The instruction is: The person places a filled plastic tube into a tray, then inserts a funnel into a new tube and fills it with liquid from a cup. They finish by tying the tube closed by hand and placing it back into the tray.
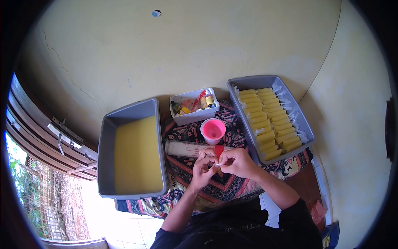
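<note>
My left hand (202, 172) and my right hand (239, 164) meet over the front of the cloth-covered table, fingertips pinched together. Between them shows a small whitish piece (218, 164), perhaps thin plastic; its full shape is hidden by the fingers. A flat red strip (219, 150) stands up just behind the fingertips, and what it belongs to is hidden. Past the hands lies a long whitish plastic packet with red print (182, 149). Behind that stands a white cup with a pink inside (213, 131).
At left, a grey tub (163, 166) holds yellow liquid. Another grey tub (304, 114) at right contains rows of filled yellow plastic tubes (260, 120). A white basket (186, 119) with small bottles stands against the wall. Louvred shutters (45, 133) are at far left.
</note>
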The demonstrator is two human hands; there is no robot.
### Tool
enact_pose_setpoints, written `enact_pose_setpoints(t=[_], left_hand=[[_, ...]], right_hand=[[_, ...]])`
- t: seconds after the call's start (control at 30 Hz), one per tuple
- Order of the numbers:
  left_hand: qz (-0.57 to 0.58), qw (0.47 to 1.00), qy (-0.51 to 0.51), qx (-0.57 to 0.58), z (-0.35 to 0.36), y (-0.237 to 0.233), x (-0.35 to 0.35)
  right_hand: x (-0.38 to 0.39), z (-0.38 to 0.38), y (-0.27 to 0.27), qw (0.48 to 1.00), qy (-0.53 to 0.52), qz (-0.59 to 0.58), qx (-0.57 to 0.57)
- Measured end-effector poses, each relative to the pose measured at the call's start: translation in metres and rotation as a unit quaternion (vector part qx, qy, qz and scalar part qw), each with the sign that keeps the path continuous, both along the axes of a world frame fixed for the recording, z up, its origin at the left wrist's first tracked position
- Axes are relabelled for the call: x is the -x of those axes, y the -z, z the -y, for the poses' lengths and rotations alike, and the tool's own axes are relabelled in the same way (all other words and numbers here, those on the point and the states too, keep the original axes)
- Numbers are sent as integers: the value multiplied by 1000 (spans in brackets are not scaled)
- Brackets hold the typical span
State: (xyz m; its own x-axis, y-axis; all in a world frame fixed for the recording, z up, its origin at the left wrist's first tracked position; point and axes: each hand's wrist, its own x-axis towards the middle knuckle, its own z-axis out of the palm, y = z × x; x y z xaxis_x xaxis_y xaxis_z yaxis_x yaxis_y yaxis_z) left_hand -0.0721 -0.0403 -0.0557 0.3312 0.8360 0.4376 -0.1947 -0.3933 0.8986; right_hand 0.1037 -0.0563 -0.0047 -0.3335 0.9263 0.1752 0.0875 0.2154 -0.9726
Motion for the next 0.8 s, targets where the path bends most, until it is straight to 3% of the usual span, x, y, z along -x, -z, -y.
enact_pose_setpoints(t=[0.07, 0.3, 0.37, 0.5, 0.6, 0.67, 0.8], left_hand=[[2, 1000, 2, 1, -2, -2, -1], [-44, 998, -23, -30, -4, 0, -2], [-49, 998, -25, -18, -4, 0, -3], [-64, 997, -31, 27, -5, -5, -4], [-61, 992, -11, 113, -5, -7, 1], [-114, 993, -34, -1, -8, -7, 3], [-151, 984, -74, -66, -7, -12, 0]], right_hand=[[4, 1, -2, 994, 53, 33, -91], [11, 2, 4, 976, 122, 47, -171], [14, 3, 1, 948, 160, 101, -258], [13, 2, 9, 937, 178, 144, -263], [5, 1, 11, 970, 138, 110, -165], [2, 1, 9, 995, 89, 33, -33], [-3, -3, 14, 998, 42, -43, 19]])
